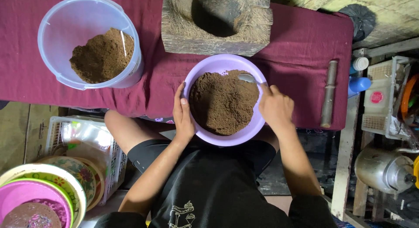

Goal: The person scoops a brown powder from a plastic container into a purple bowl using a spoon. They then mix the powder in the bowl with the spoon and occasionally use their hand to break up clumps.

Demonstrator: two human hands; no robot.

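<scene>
Purple bowl point(257, 123) heaped with brown powder point(222, 103), metal spoon point(247, 77) resting inside

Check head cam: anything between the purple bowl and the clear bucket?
Only bare maroon cloth lies between the purple bowl and the clear bucket in the head view; nothing else sits there.
</scene>
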